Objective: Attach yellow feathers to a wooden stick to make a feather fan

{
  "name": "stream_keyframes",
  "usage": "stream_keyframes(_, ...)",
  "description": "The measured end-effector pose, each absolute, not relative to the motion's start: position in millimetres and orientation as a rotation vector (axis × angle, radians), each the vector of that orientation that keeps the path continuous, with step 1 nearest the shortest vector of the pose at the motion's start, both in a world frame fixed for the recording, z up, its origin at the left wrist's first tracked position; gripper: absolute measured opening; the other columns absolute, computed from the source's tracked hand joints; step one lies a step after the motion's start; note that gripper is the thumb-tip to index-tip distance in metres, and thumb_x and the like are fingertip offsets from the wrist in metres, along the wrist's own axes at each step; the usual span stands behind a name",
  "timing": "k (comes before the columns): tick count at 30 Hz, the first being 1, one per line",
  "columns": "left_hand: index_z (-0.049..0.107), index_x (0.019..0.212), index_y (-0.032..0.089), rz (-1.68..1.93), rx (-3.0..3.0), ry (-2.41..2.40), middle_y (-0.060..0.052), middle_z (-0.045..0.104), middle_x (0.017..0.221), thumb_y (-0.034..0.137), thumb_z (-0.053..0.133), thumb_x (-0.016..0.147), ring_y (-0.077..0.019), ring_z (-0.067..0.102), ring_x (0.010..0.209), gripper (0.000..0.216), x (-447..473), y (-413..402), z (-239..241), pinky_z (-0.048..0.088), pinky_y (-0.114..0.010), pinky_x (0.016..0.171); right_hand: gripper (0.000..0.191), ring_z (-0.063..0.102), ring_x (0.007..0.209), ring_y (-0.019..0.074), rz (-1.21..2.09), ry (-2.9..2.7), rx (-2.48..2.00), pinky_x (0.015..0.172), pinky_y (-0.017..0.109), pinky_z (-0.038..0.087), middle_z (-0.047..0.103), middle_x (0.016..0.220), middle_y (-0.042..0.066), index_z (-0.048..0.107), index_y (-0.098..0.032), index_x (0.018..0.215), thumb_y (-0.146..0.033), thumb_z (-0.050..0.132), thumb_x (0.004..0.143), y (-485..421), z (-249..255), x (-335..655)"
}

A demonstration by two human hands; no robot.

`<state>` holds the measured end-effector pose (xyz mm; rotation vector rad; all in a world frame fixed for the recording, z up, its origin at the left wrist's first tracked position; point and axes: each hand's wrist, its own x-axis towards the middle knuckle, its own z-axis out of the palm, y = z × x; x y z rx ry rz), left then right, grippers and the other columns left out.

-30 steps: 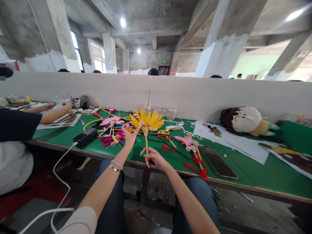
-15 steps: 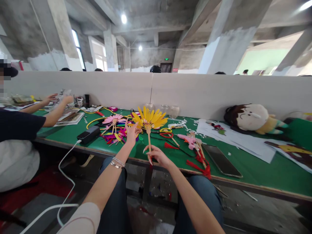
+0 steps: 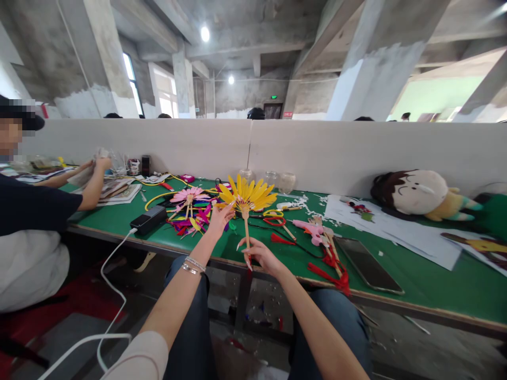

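Note:
A yellow feather fan (image 3: 250, 196) stands upright in front of me above the table's near edge, its feathers spread from the top of a slim wooden handle (image 3: 246, 232). Low on that handle, my right hand (image 3: 259, 254) grips it between thumb and fingers. My left hand (image 3: 221, 217) is at the fan's left side, fingers apart and reaching to the base of the feathers; whether they press on them I cannot tell. Behind my left hand lie a pink feather fan (image 3: 190, 195) and a pile of loose coloured feathers (image 3: 186, 226).
Scissors (image 3: 274, 217), a red tassel (image 3: 282, 239), a pink glue gun (image 3: 309, 230) and a phone (image 3: 368, 264) lie to the right. A plush doll (image 3: 420, 192) rests on papers (image 3: 392, 227). At left are a black power bank (image 3: 149, 219) and a co-worker's arm (image 3: 93, 184).
The whole view has shifted slightly, moving things to the right. My left hand's fingers have come in closer to the feathers' base. My right hand keeps its hold on the handle.

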<state>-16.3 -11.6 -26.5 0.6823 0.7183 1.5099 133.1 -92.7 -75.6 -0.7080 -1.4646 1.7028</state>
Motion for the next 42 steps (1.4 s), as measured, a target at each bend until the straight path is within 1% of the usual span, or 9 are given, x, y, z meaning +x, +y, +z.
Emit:
stream_keyframes(6,0.057,0.086,0.014,1.462,0.923,0.802,-0.002,0.064,0.08,0.02,0.074,0.056,-0.0067,0.059,0.057,0.035,-21,-12,-29,0.045,-0.014,0.046,0.02,0.049,0.036,0.0102,1.699,-1.466,-0.701,0.039,0.02,0.038,0.054,0.045,-0.005,0.049,-0.016,0.09,-0.018,0.052,0.07,-94,-75,133)
stream_keyframes(12,0.058,0.09,0.015,1.381,0.939,0.84,-0.005,0.064,0.095,0.024,0.071,0.059,-0.0072,0.06,0.062,0.034,-27,-8,-32,0.043,-0.013,0.044,0.02,0.049,0.036,0.0101,1.699,-1.48,-0.707,0.041,0.021,0.038,0.054,0.045,-0.005,0.05,-0.016,0.089,-0.018,0.052,0.069,-95,-73,133)
stream_keyframes(17,0.061,0.091,0.018,1.328,0.954,0.858,-0.004,0.062,0.102,0.03,0.068,0.062,-0.0083,0.061,0.063,0.032,-29,-9,-32,0.041,-0.013,0.041,0.021,0.049,0.036,0.0099,1.695,-1.459,-0.706,0.039,0.02,0.037,0.054,0.045,-0.005,0.05,-0.016,0.089,-0.018,0.052,0.069,-94,-75,133)
stream_keyframes(19,0.063,0.09,0.018,1.334,0.979,0.892,-0.004,0.062,0.099,0.033,0.068,0.062,-0.0082,0.06,0.063,0.033,-28,-11,-31,0.039,-0.013,0.04,0.021,0.048,0.036,0.0098,1.694,-1.449,-0.701,0.039,0.02,0.037,0.054,0.045,-0.005,0.05,-0.016,0.089,-0.018,0.051,0.069,-94,-75,133)
stream_keyframes(23,0.064,0.084,0.015,1.347,1.065,0.95,-0.004,0.062,0.085,0.039,0.072,0.055,-0.0079,0.058,0.059,0.038,-29,-11,-33,0.038,-0.014,0.041,0.022,0.049,0.036,0.0103,1.689,-1.438,-0.709,0.038,0.02,0.037,0.053,0.045,-0.005,0.049,-0.016,0.092,-0.018,0.05,0.069,-94,-76,133)
stream_keyframes(28,0.062,0.08,0.013,1.359,1.115,0.968,0.001,0.056,0.066,0.042,0.074,0.052,-0.0048,0.052,0.051,0.042,-31,-6,-38,0.035,-0.013,0.04,0.025,0.048,0.036,0.0099,1.7,-1.449,-0.699,0.039,0.02,0.037,0.053,0.045,-0.006,0.049,-0.015,0.095,-0.018,0.05,0.07,-95,-75,132)
stream_keyframes(33,0.061,0.073,0.012,1.345,1.145,0.946,0.001,0.055,0.062,0.042,0.073,0.053,-0.0043,0.048,0.047,0.038,-31,-7,-36,0.032,-0.015,0.038,0.022,0.044,0.033,0.0082,1.736,-1.482,-0.691,0.037,0.019,0.032,0.052,0.043,-0.006,0.049,-0.016,0.093,-0.02,0.052,0.072,-96,-73,132)
stream_keyframes(38,0.062,0.069,0.011,1.375,1.229,0.955,0.003,0.05,0.05,0.038,0.074,0.054,-0.0036,0.042,0.042,0.033,-32,-7,-35,0.028,-0.016,0.038,0.022,0.042,0.033,0.0076,1.754,-1.456,-0.683,0.037,0.019,0.031,0.051,0.043,-0.006,0.05,-0.016,0.092,-0.021,0.052,0.071,-97,-72,133)
stream_keyframes(42,0.062,0.068,0.01,1.334,1.299,0.946,0.002,0.052,0.052,0.041,0.072,0.055,-0.004,0.042,0.042,0.035,-32,-7,-35,0.03,-0.017,0.038,0.024,0.042,0.034,0.0074,1.773,-1.439,-0.693,0.038,0.019,0.03,0.051,0.045,-0.006,0.05,-0.016,0.095,-0.021,0.052,0.071,-97,-72,133)
